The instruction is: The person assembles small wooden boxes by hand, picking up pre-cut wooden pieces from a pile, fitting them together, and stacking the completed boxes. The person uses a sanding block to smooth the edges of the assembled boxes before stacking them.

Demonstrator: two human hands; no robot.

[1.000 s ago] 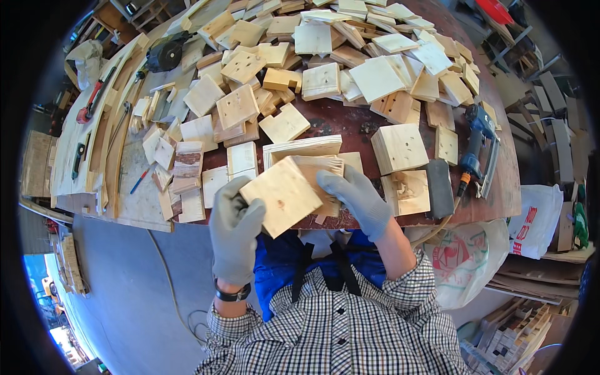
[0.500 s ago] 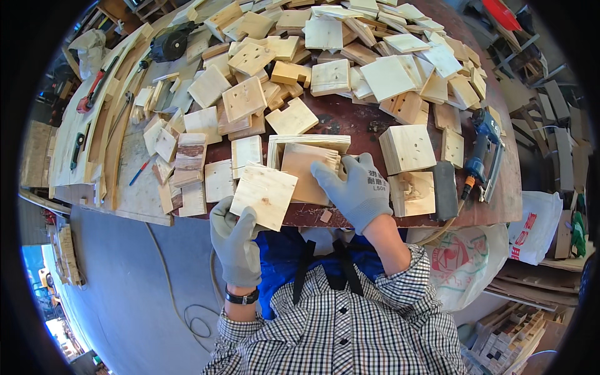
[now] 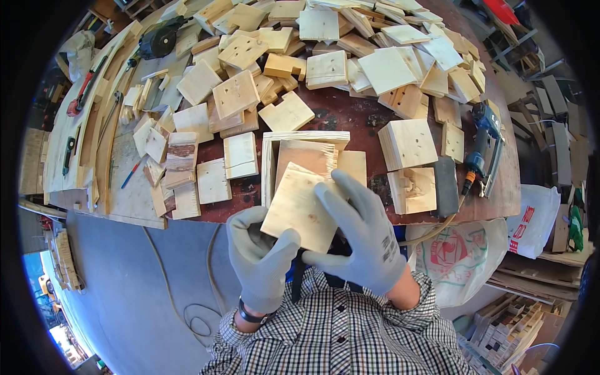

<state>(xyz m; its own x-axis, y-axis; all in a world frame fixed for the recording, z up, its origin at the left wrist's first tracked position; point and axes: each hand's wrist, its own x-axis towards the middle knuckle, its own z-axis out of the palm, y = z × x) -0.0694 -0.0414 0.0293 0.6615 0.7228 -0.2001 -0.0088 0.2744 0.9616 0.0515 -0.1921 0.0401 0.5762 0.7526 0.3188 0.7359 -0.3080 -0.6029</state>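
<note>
Both my hands wear grey gloves. A square pale wooden board [image 3: 303, 209] is held tilted in front of the table edge. My left hand [image 3: 259, 265] grips its lower left side, thumb on the face and the other fingers partly hidden. From the right, my right hand [image 3: 369, 244] spans the board, fingertips on its upper right part and thumb at its lower edge. Just behind stands a corner of joined wooden strips [image 3: 306, 135]. A reddish-brown board [image 3: 306, 153] lies inside that corner, partly hidden by the held board. A paler wood piece [image 3: 353, 165] is beside it.
Cut wooden pieces [image 3: 319, 26] are heaped across the far table. Two wood blocks [image 3: 409, 145] and a dark grey block [image 3: 446, 186] stand at right, near a blue air nailer [image 3: 481, 140] with a hose. Long strips, a red-handled tool [image 3: 81, 97] and a pencil [image 3: 131, 174] lie left.
The held board has moved right and nearer to me, and turned. My right hand has left the reddish-brown board and come to the held board. My view has shifted slightly.
</note>
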